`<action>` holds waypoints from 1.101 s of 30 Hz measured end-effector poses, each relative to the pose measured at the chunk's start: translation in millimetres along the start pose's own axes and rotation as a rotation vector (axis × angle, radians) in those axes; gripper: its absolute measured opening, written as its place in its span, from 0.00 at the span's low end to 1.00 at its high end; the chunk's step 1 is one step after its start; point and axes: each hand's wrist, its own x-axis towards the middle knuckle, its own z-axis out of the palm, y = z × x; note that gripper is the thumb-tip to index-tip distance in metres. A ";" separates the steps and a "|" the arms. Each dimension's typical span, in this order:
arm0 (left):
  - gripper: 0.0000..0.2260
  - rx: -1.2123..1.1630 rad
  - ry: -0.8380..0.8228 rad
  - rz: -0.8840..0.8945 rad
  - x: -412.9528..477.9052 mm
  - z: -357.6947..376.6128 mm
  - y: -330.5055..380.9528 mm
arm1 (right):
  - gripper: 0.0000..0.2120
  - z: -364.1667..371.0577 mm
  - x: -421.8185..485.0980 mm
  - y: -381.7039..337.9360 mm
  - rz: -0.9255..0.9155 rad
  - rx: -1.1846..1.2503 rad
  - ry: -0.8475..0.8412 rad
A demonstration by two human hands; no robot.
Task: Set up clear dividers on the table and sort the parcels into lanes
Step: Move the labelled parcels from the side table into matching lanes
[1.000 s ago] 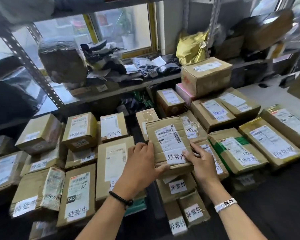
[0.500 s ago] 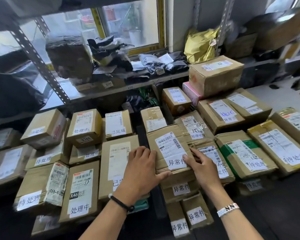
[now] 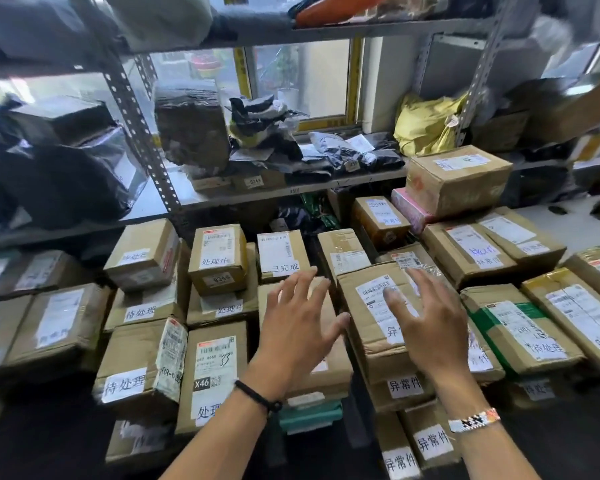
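Several cardboard parcels with white labels lie in rows on a dark table. A brown parcel (image 3: 368,327) with a barcode label rests on top of the middle stack. My left hand (image 3: 298,327) hovers just left of it, fingers spread, holding nothing. My right hand (image 3: 426,327) hovers over its right half, fingers spread and blurred, covering part of the label. Left of my hands stand a tall parcel marked X46 (image 3: 215,372) and a parcel (image 3: 142,365) with a handwritten label. No clear dividers are visible.
A metal shelf (image 3: 291,192) runs behind the table with dark bags and a yellow bag (image 3: 426,123). A large box (image 3: 458,178) tops the right rear stack. More parcels (image 3: 520,327) fill the right side. A teal packet (image 3: 309,415) lies under the central stack.
Both hands have let go of the barcode-labelled parcel and lifted off it with fingers spread. The parcel stays on the middle stack. The view has tilted up toward the shelf.
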 end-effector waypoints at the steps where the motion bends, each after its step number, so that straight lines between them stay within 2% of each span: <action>1: 0.31 -0.008 0.029 -0.007 -2.6 -6.0 -8.0 | 0.34 1.7 -3.5 -14.8 -0.033 -0.002 0.019; 8: 0.30 -0.046 0.163 -0.079 -57.1 -54.7 -102.6 | 0.31 49.6 -50.9 -136.0 -0.206 0.024 0.002; 16: 0.30 -0.019 0.199 -0.268 -169.7 -97.1 -244.9 | 0.28 144.8 -135.2 -264.2 -0.368 0.070 -0.153; 20: 0.30 -0.004 0.223 -0.426 -227.1 -116.7 -314.7 | 0.27 198.2 -178.9 -329.4 -0.484 0.080 -0.239; 27: 0.29 -0.027 0.246 -0.602 -301.7 -129.7 -389.8 | 0.29 268.6 -241.8 -404.8 -0.581 0.113 -0.447; 33: 0.28 -0.047 0.170 -0.741 -341.2 -119.9 -439.7 | 0.28 326.4 -272.4 -435.6 -0.596 0.166 -0.596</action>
